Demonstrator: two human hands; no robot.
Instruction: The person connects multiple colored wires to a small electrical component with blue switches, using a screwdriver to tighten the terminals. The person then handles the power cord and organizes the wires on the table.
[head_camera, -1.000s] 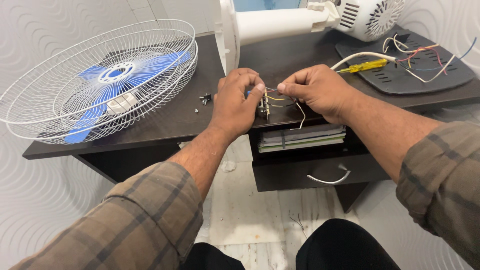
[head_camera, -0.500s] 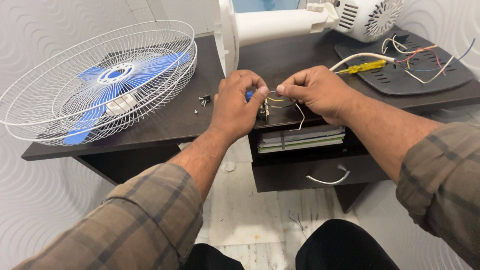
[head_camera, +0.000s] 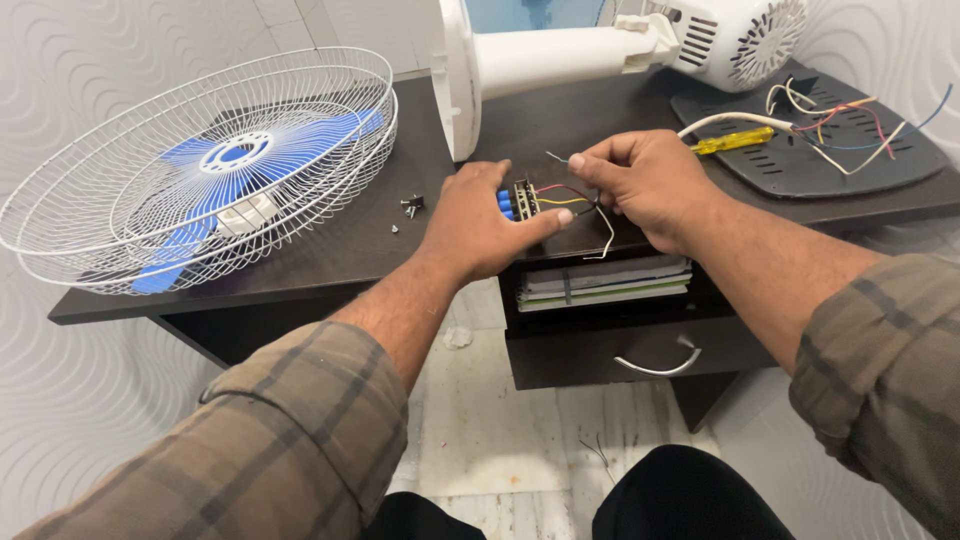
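While the left hand (head_camera: 490, 225) clamps a small switch block (head_camera: 520, 198) with blue buttons near the front edge of the dark surface (head_camera: 340, 255), the right hand (head_camera: 645, 185) pinches a thin bare wire end (head_camera: 558, 158) between thumb and forefinger just above it. Red, yellow and white leads (head_camera: 565, 195) run from the block under that hand. A tug too hard could, in my judgement, pull a lead out of its terminal, or drag the block off the lip toward the floor. 2 small screws (head_camera: 408, 206) lie loose just left of the left hand; a sweep of the wrist could scatter them. Open room is thin: the wire fan guard (head_camera: 200, 170) fills the left, the white fan stand (head_camera: 540, 60) lies across the back, and a yellow screwdriver (head_camera: 732, 141) with tangled wires sits to the right.
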